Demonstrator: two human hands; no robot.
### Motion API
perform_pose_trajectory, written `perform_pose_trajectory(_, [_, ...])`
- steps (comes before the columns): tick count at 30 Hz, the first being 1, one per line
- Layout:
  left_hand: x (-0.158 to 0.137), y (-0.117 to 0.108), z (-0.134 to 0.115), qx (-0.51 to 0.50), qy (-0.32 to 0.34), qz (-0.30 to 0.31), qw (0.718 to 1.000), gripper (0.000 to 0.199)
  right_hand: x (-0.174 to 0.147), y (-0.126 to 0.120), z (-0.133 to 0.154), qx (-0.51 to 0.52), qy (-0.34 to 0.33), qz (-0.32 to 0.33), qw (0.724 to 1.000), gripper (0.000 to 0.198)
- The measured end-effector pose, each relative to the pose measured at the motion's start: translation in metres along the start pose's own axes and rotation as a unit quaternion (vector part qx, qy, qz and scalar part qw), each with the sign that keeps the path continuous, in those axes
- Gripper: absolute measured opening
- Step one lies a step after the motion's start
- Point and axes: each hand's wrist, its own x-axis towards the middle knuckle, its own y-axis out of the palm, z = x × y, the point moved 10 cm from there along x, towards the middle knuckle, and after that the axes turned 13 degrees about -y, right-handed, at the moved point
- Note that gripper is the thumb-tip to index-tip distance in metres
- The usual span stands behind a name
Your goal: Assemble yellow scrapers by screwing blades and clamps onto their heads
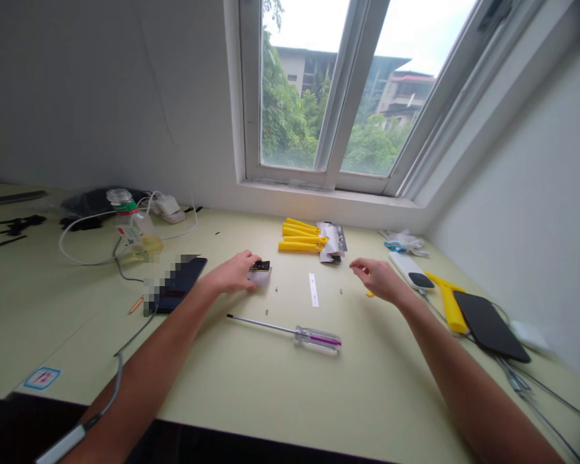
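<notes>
My left hand (232,272) grips a small packet (260,277) with a black printed top and a pale lower part, just above or on the table. To the right, my right hand (377,278) hovers with its fingertips pinched together; whether anything tiny is between them cannot be made out. A small yellow piece (370,294) shows under that hand. Between the hands lies a flat white strip (314,290). Small metal bits, perhaps screws, lie around it, one (341,291) on its right and another (276,289) on its left. Nearer me rests a screwdriver (318,338) with a clear handle.
Several yellow handles (300,243) lie beside stacked grey-and-black packets (334,240) below the window. At left are a dark tablet-like device (181,287), a bottle (134,222) and cables. A white power bank (410,269), yellow tool (452,306) and black phone (490,325) lie at right.
</notes>
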Motion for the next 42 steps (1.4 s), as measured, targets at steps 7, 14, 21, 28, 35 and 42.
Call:
perform_pose_trajectory(7, [-0.015, -0.024, -0.014, 0.017, 0.035, -0.164, 0.986, 0.048, -0.044, -0.02, -0.067, -0.066, 0.064, -0.018, 0.996, 0.036])
perform_pose_trajectory(14, [-0.019, -0.024, -0.019, 0.023, 0.024, -0.179, 0.983, 0.036, -0.05, 0.013, -0.082, -0.005, 0.02, 0.078, 0.997, 0.051])
perform_pose_trajectory(21, [-0.024, -0.031, -0.02, -0.131, 0.024, -0.181, 0.974, 0.048, -0.043, 0.026, -0.074, 0.0, -0.005, 0.089, 0.996, 0.031])
perform_pose_trajectory(28, [-0.026, -0.025, -0.026, -0.177, 0.042, -0.159, 0.97, 0.057, -0.036, 0.015, -0.066, -0.013, 0.045, 0.018, 0.999, 0.035])
perform_pose_trajectory(35, [-0.027, -0.032, -0.016, -0.069, -0.006, -0.216, 0.974, 0.057, -0.038, 0.014, -0.056, 0.015, 0.051, -0.007, 0.999, 0.025])
perform_pose_trajectory(42, [-0.021, -0.026, -0.014, 0.071, -0.006, -0.236, 0.969, 0.064, -0.038, 0.018, -0.059, 0.006, 0.062, -0.014, 0.998, 0.027])
